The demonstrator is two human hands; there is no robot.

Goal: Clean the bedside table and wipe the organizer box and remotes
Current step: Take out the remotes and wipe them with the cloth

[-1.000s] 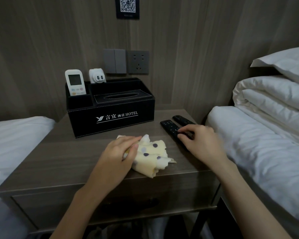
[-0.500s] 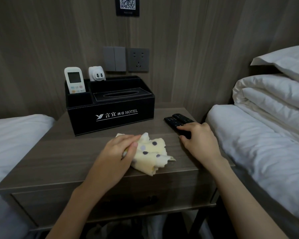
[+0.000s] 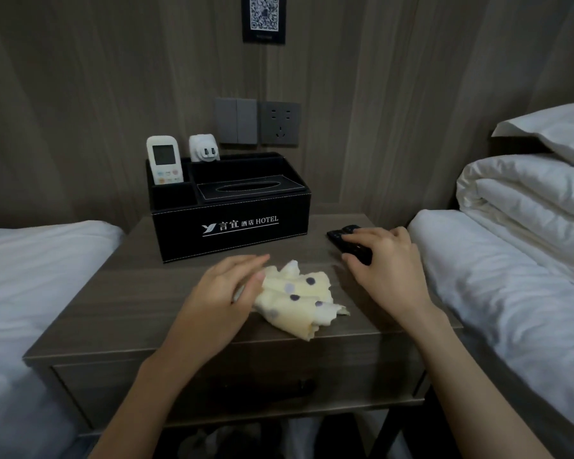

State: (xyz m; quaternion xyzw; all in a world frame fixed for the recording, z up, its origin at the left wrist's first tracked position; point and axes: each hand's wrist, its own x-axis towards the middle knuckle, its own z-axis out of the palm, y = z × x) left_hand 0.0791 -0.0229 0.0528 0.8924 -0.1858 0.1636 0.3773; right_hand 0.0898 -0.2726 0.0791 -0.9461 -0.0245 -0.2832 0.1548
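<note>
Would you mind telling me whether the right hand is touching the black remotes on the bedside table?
Touching. The head view shows the right hand lying over the black remotes, fingers curled onto them with no gap visible.

Cloth [image 3: 299,298] before organizer box [image 3: 232,223], remotes [image 3: 350,243] to its right.

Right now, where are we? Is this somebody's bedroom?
Most likely a hotel room. The black box on the bedside table has "HOTEL" printed on it, white beds stand on both sides, and a code sign hangs on the wall.
</note>
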